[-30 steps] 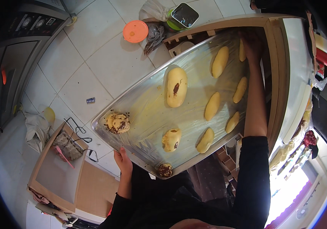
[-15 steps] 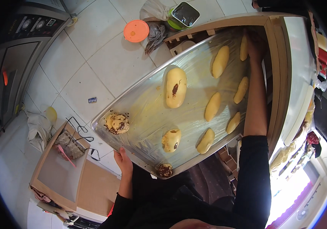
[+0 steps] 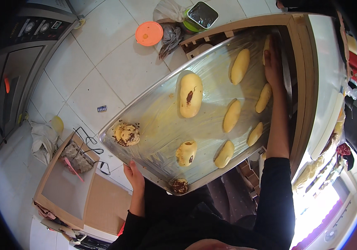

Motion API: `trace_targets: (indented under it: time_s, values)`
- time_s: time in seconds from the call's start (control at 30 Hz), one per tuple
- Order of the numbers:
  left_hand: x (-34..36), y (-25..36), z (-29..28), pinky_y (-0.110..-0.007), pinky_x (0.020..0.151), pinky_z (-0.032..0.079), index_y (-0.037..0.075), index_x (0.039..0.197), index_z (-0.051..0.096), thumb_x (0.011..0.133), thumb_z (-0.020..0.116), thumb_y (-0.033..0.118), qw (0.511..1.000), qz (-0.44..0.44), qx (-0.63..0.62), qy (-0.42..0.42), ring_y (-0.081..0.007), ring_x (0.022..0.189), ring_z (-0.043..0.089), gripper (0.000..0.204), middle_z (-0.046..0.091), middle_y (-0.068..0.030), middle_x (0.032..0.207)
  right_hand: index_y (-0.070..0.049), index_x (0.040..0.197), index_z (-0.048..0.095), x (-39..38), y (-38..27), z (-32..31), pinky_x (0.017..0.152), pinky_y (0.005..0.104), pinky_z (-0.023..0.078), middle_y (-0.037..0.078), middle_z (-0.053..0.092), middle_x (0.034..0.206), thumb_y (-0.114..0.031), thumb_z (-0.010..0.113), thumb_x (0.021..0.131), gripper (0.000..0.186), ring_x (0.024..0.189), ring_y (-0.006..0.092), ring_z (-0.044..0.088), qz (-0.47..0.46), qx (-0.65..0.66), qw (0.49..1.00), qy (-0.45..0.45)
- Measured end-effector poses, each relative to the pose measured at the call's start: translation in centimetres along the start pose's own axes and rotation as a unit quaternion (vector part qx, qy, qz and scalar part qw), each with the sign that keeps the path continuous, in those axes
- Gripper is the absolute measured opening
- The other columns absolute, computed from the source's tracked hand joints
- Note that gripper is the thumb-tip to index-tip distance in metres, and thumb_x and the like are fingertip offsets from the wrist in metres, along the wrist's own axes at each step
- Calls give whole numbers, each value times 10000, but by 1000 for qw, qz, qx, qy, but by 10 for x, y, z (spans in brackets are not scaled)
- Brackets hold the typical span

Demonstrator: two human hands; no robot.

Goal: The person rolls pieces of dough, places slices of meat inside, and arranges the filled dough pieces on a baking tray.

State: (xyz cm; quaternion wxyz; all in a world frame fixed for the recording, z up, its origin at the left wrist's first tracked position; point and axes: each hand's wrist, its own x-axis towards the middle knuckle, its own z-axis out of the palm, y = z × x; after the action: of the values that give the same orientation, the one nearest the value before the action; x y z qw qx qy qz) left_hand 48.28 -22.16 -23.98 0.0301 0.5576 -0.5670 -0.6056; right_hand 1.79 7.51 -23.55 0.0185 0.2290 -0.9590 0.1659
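A large metal baking tray [image 3: 162,98] with a greased surface lies tilted across the view. My left hand [image 3: 135,177] grips its near left rim, thumb on top. Inside the tray's far right end, my right hand [image 3: 273,68] stretches its fingers along a slim dough roll [image 3: 266,50], partly covering it. Several other slim yellow dough rolls [image 3: 231,116] lie on the right half. A thick dough loaf [image 3: 191,96] with a dark filling spot rests mid-tray. Below it is a torn dough piece [image 3: 186,153]. Two lumps with dark crumbs, a larger one [image 3: 126,133] and a smaller one [image 3: 179,186], sit toward the left end.
The tray's right end lies inside an open wooden drawer frame [image 3: 301,83] beside a pale worktop [image 3: 326,75]. On the tiled floor stand an orange-lidded tub [image 3: 149,33] and a green container [image 3: 193,26]. An oven [image 3: 24,50] is at left, a wooden drawer [image 3: 64,187] lower left.
My right hand has come back slightly from the far right corner, and its fingers now show along the slim roll. My left hand keeps its hold; the tray has barely shifted.
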Motion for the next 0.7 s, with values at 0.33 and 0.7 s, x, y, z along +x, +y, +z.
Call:
trace_targets:
  time_s: [0.33, 0.7]
  values:
    - [-1, 0, 2, -258, 862, 398, -59, 1192, 474, 965, 403, 103, 1000, 3, 25, 12, -135, 960, 518, 288, 581, -93, 1068, -85, 1428, 327, -1, 14, -2, 1122, 364, 202, 141, 309, 1481, -148, 418, 953, 488, 1384, 277, 257, 45, 174, 984, -8]
    - [-5, 3, 7, -257, 854, 393, -50, 1144, 497, 962, 407, 107, 1000, 5, 7, 28, -127, 936, 513, 257, 585, -80, 1032, -138, 1439, 326, -31, 4, -11, 1142, 376, 153, 80, 328, 1485, -83, 553, 863, 621, 1381, 231, 279, 30, 107, 994, 24]
